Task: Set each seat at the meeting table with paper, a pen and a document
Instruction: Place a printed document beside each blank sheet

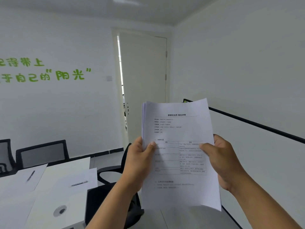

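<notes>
Holding printed document stack (179, 146) upright, left hand (140, 159) and right hand (221, 161) pinching opposite edges.
Probably thumbing off one copy; blank sheets (77, 179) with pens (80, 183) already on tabletop (69, 164).

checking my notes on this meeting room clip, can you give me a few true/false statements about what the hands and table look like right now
1. Both hands hold the stack of printed documents. True: the left hand and the right hand each grip a side edge.
2. The stack rests flat on the table. False: it is held up in the air, off to the right of the white table.
3. Two pens lie on sheets of paper on the table. True: one pen and another pen each lie on a sheet.
4. The door is fully shut. False: the door stands slightly ajar, a bright gap along its left edge.
5. The wall lettering is red. False: the wall lettering is green.
</notes>
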`<state>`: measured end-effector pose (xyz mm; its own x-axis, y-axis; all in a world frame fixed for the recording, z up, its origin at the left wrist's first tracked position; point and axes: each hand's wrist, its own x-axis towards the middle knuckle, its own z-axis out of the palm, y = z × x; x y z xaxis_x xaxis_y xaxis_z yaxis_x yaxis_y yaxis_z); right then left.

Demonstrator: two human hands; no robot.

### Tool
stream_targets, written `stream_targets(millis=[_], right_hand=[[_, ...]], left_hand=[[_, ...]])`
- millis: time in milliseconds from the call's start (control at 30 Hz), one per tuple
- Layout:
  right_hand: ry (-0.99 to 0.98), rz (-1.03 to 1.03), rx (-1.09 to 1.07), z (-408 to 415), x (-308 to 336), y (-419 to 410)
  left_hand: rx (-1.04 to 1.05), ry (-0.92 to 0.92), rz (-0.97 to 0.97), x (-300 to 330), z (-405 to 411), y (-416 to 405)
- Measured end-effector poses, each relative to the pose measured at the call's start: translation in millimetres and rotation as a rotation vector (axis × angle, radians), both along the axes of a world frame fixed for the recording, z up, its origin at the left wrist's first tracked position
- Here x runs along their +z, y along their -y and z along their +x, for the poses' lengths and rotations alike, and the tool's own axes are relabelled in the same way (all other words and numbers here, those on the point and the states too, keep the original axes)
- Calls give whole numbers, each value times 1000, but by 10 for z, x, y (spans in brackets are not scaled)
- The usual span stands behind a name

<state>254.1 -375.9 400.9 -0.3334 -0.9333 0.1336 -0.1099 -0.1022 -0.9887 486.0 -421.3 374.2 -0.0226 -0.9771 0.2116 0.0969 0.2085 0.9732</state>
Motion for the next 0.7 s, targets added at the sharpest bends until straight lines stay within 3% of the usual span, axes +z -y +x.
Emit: stream_targets(millis=[300, 700], right_hand=[[-26, 1, 79, 49, -154, 1026], [-9, -25, 266, -249, -214, 3397]], left_hand=[[76, -10, 27, -180, 56, 882], [300, -19, 31, -250, -204, 2794]])
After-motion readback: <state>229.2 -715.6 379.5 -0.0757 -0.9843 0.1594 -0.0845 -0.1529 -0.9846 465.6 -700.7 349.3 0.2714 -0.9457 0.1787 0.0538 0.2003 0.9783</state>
